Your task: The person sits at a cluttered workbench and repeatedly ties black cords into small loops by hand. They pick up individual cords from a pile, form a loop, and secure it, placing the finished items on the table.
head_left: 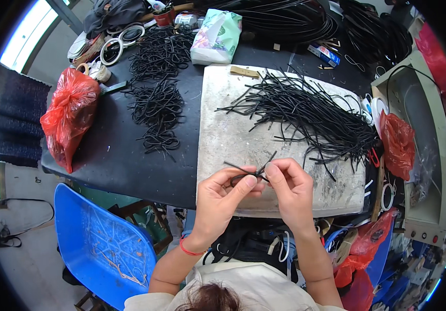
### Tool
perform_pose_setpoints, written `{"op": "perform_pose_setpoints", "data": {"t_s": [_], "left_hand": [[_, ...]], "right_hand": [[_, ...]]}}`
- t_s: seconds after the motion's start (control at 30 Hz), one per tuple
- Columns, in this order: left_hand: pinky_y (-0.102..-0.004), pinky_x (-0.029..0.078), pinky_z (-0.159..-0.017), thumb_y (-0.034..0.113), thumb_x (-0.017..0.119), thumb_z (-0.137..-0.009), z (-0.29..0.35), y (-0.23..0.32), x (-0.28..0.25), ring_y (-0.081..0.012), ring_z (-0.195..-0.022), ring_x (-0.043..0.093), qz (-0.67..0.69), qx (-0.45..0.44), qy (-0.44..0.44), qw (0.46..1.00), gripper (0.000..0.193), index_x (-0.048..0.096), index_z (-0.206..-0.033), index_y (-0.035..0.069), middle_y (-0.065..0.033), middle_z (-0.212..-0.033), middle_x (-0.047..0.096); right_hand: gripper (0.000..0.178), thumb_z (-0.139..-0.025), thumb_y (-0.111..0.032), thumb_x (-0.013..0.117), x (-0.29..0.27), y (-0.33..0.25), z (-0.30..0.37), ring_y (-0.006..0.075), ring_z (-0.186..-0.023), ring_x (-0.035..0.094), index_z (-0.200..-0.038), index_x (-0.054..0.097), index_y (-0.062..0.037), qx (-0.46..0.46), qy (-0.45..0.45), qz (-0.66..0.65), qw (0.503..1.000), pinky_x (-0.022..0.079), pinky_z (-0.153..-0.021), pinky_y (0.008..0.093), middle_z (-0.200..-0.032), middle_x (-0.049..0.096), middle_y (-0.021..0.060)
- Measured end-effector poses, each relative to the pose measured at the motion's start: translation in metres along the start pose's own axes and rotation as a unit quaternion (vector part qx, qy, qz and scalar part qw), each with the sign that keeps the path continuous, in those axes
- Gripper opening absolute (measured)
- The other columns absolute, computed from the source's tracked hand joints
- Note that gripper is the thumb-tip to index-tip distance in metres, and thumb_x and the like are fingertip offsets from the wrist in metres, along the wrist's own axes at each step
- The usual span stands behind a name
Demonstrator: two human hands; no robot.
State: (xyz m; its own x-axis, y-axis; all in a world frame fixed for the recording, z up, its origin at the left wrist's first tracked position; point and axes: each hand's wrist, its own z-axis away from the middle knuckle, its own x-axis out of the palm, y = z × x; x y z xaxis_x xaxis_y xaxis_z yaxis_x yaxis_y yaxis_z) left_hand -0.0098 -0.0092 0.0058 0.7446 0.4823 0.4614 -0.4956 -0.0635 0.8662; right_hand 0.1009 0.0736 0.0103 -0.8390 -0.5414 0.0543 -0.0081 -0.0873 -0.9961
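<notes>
Both my hands meet over the near edge of a stained white board (223, 135). Between them is a thin black cord (238, 167), looped, with two loose ends sticking up and outward. My left hand (228, 189) pinches the loop between thumb and fingers. At the other side, my right hand (289, 186) grips the cord with thumb and forefinger. Beyond them a large pile of straight black cords (306, 114) lies across the board. Left of the board, several tied black cord bows (158, 101) are heaped on the dark table (114, 155).
A red plastic bag (70, 116) stands at the table's left. At the back are a flowered tissue pack (216, 37), tape rolls (111, 52) and black cord coils (280, 20). A blue plastic chair (103, 243) stands at the lower left; a metal cabinet (414, 145) at the right.
</notes>
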Motion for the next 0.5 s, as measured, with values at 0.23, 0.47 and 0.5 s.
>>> {"op": "perform_pose_setpoints", "data": {"t_s": [0.23,0.47,0.5], "left_hand": [[-0.0284,0.053,-0.071,0.005,0.055,-0.086,-0.002,0.009,-0.001,-0.0179,-0.075,0.064,-0.027,-0.052,-0.03,0.998,0.021,0.057,-0.103,-0.007,-0.0154,-0.087,0.064],[-0.0249,0.051,-0.072,0.007,0.055,-0.087,-0.006,0.011,-0.01,-0.0146,-0.08,0.062,-0.058,-0.061,-0.058,0.995,0.024,0.055,-0.107,-0.007,-0.0129,-0.09,0.063],[-0.0249,0.051,-0.072,0.007,0.055,-0.087,-0.006,0.012,-0.01,-0.0145,-0.08,0.062,-0.058,-0.069,-0.053,0.995,0.024,0.055,-0.106,-0.007,-0.0127,-0.09,0.063]], "right_hand": [[0.013,-0.087,-0.013,0.057,-0.006,0.001,-0.001,0.0043,-0.069,0.049,-0.088,0.058,0.0005,0.015,-0.029,-0.004,0.999,0.04,-0.062,0.0185,-0.078,0.056,0.0],[0.012,-0.086,-0.011,0.058,-0.007,-0.001,-0.001,0.006,-0.072,0.053,-0.087,0.058,0.0014,0.007,-0.039,0.011,0.999,0.042,-0.064,0.0196,-0.081,0.058,0.0021],[0.012,-0.086,-0.01,0.058,-0.007,-0.002,-0.001,0.0062,-0.073,0.054,-0.087,0.058,0.0016,0.011,-0.044,0.009,0.999,0.043,-0.064,0.0197,-0.082,0.058,0.0024]]}}
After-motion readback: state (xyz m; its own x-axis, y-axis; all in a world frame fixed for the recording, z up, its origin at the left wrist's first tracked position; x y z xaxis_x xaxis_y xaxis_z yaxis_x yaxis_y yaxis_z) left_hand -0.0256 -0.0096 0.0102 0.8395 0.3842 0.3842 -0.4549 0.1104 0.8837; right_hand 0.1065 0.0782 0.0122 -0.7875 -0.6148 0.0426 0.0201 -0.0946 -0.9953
